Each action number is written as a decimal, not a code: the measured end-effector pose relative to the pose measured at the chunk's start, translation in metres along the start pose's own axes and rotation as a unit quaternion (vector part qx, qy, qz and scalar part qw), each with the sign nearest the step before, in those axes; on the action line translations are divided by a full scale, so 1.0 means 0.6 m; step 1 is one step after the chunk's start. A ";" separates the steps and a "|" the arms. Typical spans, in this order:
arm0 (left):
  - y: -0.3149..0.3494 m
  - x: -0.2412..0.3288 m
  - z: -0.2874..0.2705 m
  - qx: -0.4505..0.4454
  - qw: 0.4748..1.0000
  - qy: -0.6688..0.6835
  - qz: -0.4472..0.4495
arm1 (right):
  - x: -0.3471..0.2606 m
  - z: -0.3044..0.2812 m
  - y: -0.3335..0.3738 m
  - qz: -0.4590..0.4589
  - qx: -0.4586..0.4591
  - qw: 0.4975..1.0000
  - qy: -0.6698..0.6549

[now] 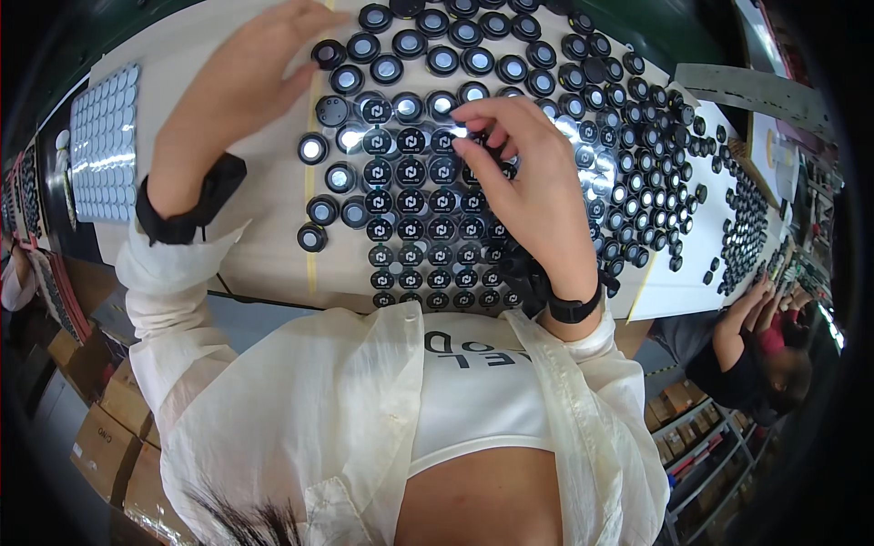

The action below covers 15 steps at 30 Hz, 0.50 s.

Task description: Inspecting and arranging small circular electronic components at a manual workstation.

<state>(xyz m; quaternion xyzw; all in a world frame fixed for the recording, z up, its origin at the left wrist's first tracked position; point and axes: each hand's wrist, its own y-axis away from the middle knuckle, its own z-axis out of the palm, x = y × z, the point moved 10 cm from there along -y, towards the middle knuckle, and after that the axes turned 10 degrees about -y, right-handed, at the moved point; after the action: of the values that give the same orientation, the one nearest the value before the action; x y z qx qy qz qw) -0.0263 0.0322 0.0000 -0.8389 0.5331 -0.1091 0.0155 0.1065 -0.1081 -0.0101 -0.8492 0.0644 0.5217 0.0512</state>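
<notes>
My left hand [244,77] is raised over the table's left part, with thumb and fingers apart and nothing visible in it. Near its fingertips are several round black pieces with pale centres, such as this black disc [362,46]. My right hand [533,155] hovers over a clear sheet of round black stickers [411,202], laid out in rows. Its thumb and index finger come together at the sheet's upper rows, beside a bright glare; whatever they pinch is too small to make out. The palm and wrist cover part of the sheet's right side.
A sheet of pale round stickers [105,141] lies at the far left. Many more black discs [637,173] spread across the right of the table. A grey metal bar [746,91] juts in at the upper right. Another person's hands [751,305] work at the far right. Cardboard boxes [105,450] stand below left.
</notes>
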 end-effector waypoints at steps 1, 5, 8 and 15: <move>0.009 0.005 0.019 -0.065 0.995 0.067 -0.030 | -0.002 0.004 -0.003 0.001 -0.003 1.000 0.002; 0.035 -0.010 0.038 -0.016 0.997 0.049 -0.049 | -0.019 0.031 -0.019 -0.006 -0.065 0.998 0.013; 0.050 -0.029 0.035 -0.007 0.991 0.081 -0.102 | -0.023 0.057 -0.045 -0.045 -0.078 0.996 0.010; 0.088 0.069 -0.003 -0.005 0.991 0.130 -0.020 | -0.015 0.103 -0.072 -0.071 -0.073 0.994 0.035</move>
<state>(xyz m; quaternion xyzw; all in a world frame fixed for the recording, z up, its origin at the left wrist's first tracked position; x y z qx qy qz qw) -0.0567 -0.0275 0.0009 -0.8282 0.5140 -0.2152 -0.0603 0.0552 -0.0552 -0.0290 -0.8710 -0.0326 0.4896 0.0237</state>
